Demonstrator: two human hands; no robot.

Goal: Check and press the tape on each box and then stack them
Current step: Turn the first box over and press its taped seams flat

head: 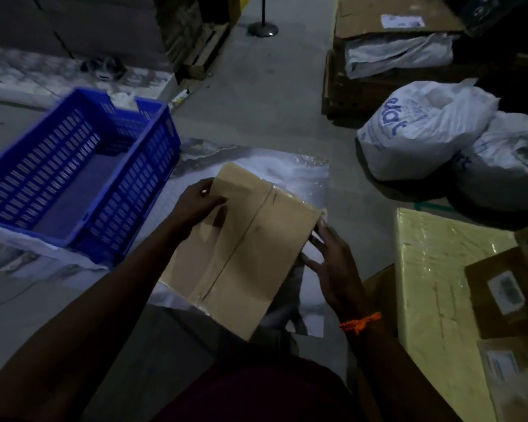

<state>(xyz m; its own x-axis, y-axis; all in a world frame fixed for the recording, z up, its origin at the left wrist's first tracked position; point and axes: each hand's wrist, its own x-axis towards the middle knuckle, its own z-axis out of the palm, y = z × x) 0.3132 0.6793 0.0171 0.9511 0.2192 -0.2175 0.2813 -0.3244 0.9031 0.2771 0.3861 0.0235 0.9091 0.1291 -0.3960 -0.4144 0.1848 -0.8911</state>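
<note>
Box (pixel 275 254) lies on the glossy sheet (pixel 302 166), left hand (pixel 198 201) gripping its far corner, right hand (pixel 333 263) with fingers (pixel 316 239) straight against its side, so in this gloom a lifted tape (pixel 244 236) edge could go unnoticed, or the box might skate.

A cardboard box (pixel 241 239) is lying tilted on a marbled sheet (pixel 299 175) spread over the floor, with a strip of clear tape (pixel 250 226) running along its centre seam. The left grip (pixel 201 199) is holding the box's far left edge, thumb on top and fingers curling round the side. The right grip (pixel 329 260) is resting straight, spread fingers against the box's right side; an orange thread (pixel 360 322) is circling that wrist. A blue slotted crate (pixel 153 166) is sitting just left of the box. Two white bags (pixel 421 129) are slumping at the right, near a pale wrapped package (pixel 433 269) that is carrying a small labelled carton (pixel 500 287).
</note>
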